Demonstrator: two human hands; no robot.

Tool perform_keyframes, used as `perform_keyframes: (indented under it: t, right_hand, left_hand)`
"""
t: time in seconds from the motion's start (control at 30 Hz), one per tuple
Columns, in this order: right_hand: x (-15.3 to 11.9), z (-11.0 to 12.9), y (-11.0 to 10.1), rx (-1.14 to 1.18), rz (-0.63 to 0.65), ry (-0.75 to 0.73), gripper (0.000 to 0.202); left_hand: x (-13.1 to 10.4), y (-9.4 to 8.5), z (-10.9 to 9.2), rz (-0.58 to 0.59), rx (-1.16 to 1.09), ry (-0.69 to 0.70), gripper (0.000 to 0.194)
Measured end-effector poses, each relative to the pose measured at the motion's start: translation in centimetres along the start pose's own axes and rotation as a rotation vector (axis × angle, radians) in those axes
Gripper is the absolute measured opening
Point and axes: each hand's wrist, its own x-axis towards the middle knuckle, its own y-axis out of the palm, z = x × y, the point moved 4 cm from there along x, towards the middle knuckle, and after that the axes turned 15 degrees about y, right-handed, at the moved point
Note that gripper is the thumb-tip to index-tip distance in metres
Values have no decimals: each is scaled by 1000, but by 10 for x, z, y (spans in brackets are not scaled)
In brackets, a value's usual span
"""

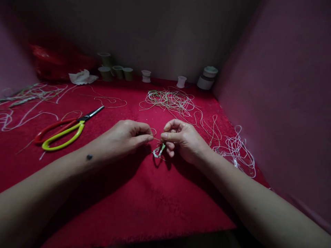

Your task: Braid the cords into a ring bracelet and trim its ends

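Over the middle of the red cloth, my left hand (131,136) pinches a thin cord (156,138) between thumb and forefinger. My right hand (181,137), just to its right, is closed in a pinch on the same cord near a small braided piece. That braided piece (158,152), green at one end and whitish along its curve, hangs below the right fingertips in a small loop. A thin loop of cord stands up beside the left fingertips. The fingertips of the two hands are a short gap apart.
Scissors (63,133) with red and yellow handles lie at left, near tangled threads (33,94). Another thread tangle (172,100) lies behind the hands, and white cord (239,151) at right. Spools (105,73), a jar (206,78) and a red bag (57,62) stand along the back.
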Motion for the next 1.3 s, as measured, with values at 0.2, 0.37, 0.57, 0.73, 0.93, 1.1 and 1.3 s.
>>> perform_keyframes:
  t: [0.2, 0.37, 0.57, 0.73, 0.93, 1.1, 1.3]
  right_hand:
    - [-2, 0, 4, -99, -13, 88, 13]
    - [-7, -2, 13, -191, 29, 167, 8]
    - [-10, -2, 16, -206, 72, 178, 12]
    - [-4, -2, 10, -68, 139, 135, 20]
    - [-1, -2, 6, -39, 145, 110, 27]
    - [-1, -1, 6, -25, 116, 101, 24]
    - [1, -5, 2, 5, 51, 92, 22]
  left_hand:
    - [-6, -11, -21, -249, 92, 130, 23]
    - [-7, -3, -23, -308, 199, 300, 19]
    - [-6, 4, -21, -351, 167, 282, 12]
    - [-8, -7, -17, -453, 50, 89, 14]
    - [-4, 7, -7, -151, -130, 23, 15]
    - [-5, 8, -16, -179, -14, 106, 16]
    - [-8, 11, -20, -145, 206, 309, 14]
